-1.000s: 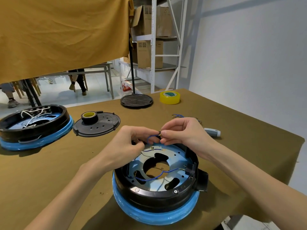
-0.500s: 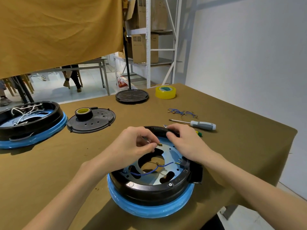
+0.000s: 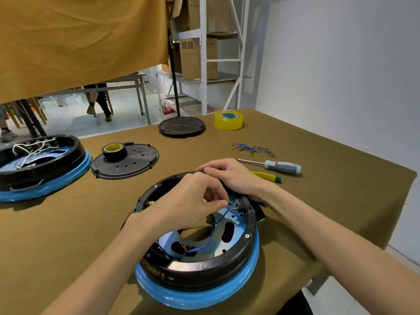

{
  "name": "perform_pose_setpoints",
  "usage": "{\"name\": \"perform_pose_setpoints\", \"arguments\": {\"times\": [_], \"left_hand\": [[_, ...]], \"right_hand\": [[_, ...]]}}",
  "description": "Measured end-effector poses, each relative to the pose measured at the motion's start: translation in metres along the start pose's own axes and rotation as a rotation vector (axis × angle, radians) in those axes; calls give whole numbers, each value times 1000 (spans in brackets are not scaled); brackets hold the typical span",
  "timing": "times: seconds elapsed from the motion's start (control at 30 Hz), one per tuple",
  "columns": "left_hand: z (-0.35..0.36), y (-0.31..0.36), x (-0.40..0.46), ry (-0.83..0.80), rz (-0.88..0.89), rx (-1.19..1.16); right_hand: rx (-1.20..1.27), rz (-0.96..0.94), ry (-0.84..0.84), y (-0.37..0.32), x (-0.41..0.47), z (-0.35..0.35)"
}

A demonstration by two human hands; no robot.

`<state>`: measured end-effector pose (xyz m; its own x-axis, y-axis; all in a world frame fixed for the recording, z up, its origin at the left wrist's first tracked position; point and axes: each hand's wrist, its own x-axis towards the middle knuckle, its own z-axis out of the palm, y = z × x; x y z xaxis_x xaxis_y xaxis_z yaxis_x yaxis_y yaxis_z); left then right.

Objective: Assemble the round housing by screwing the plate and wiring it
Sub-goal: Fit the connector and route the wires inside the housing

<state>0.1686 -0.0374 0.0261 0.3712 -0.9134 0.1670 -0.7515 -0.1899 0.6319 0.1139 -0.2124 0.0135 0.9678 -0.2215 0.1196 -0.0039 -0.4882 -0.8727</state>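
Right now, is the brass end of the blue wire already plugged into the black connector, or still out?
Still out. The left hand pinches the brass terminal just short of the black connector.

Housing [image 3: 200, 269]: round, black rim over a blue ring, lying flat on the near part of the table, open side up.
Plate [image 3: 218, 246]: pale metal disc seated inside the housing, with a large centre hole and oval slots.
Blue wire [image 3: 213, 228]: thin, curving across the plate up to a black connector block [image 3: 242, 204] at the rim's right side.
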Motion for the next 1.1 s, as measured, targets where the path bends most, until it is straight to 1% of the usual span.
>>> {"name": "perform_pose_setpoints", "arguments": {"times": [0.17, 0.43, 0.5, 0.57, 0.63, 0.7, 0.77, 0.8, 0.93, 1.1], "left_hand": [[7, -2, 3, 44, -17, 21], [9, -8, 3, 46, -6, -24], [9, -7, 1, 47, 9, -31], [10, -7, 0, 67, 21, -7], [10, -7, -1, 63, 21, 14], [10, -7, -2, 51, 17, 30], [10, -6, -2, 58, 18, 37], [10, -6, -2, 59, 20, 32], [10, -6, -2, 45, 24, -10], [9, -8, -1, 24, 17, -10]], "right_hand": [[65, -16, -34, 3, 9, 4], [70, -49, 3, 11, 12, 5], [52, -79, 49, 9, 10, 6], [74, -112, 165, 7, 6, 4], [123, -68, 236, 5, 0, -2], [98, 24, 212, 5, -7, -5], [4, 91, 174, 6, -11, -1], [-15, 105, 184, 7, -12, 3], [37, 180, 270, 7, -13, 8], [2, 183, 263, 5, -14, 10]]}}
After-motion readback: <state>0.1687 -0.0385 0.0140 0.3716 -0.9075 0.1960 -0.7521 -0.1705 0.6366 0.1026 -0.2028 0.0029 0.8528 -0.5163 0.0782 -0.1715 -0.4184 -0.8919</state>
